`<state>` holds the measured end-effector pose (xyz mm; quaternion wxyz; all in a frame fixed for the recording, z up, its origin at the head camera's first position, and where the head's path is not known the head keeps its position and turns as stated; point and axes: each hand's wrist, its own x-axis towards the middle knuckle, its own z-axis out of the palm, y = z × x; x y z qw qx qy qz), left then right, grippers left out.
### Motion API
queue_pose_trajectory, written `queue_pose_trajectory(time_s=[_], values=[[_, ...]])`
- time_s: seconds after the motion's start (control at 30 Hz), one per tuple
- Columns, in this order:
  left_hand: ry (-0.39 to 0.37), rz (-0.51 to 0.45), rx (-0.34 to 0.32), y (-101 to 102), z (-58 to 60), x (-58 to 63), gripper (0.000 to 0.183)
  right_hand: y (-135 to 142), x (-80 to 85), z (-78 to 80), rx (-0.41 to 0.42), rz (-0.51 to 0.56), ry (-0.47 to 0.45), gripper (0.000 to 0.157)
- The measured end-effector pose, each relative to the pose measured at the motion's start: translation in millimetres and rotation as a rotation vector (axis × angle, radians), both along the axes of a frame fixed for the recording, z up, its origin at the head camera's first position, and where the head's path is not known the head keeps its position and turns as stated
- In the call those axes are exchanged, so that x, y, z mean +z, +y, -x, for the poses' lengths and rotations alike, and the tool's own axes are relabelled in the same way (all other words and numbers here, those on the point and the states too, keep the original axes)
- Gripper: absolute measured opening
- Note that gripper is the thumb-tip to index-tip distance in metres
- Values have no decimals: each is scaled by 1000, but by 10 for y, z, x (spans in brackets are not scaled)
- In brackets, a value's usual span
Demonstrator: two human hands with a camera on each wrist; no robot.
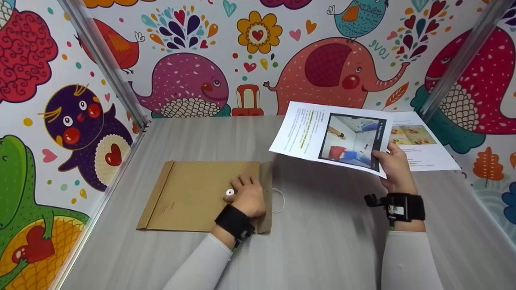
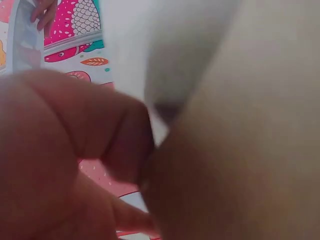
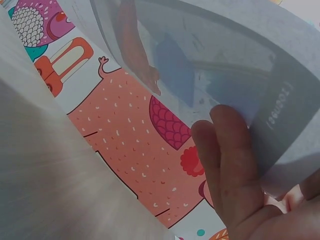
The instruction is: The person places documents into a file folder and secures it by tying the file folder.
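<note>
A brown paper envelope (image 1: 201, 193) lies flat on the table, with a white button (image 1: 229, 192) and a thin string loop (image 1: 278, 200) by its right edge. My left hand (image 1: 248, 197) rests on it near that edge, fingers loosely spread beside the button. In the left wrist view a bent digit meets a blurred brown surface (image 2: 250, 150). My right hand (image 1: 395, 163) pinches a printed sheet (image 1: 300, 129) by its lower right corner, thumb on the printed side and fingers behind. The sheet bears a photo and yellow-highlighted text; it is raised and tilted over the table.
A second printed sheet (image 1: 423, 151) with small pictures and green highlighting shows behind the right hand, partly covered by the held sheet. The grey wood-grain table (image 1: 314, 241) is bounded by cartoon-patterned walls (image 1: 258, 64) with metal corner posts (image 1: 107, 64).
</note>
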<state>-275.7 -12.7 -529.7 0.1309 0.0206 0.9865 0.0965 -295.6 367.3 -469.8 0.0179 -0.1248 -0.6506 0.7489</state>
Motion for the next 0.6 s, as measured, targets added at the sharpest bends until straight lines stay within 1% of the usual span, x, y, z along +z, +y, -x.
queue_pose_trajectory(time_s=[0.17,0.3,0.37,0.47,0.6], values=[[18,42,8,-43,-72,51,113,-6,-20,-5,13,29,50,62],[-6,20,4,-67,-101,60,115,-12,-20,-7,13,46,69,63],[-29,2,7,-69,-90,59,113,-17,-15,-6,11,43,60,63],[-41,-29,21,-67,-50,54,109,-28,-9,2,12,19,36,63],[-16,-65,56,-58,33,37,100,-50,-10,17,19,15,9,63]])
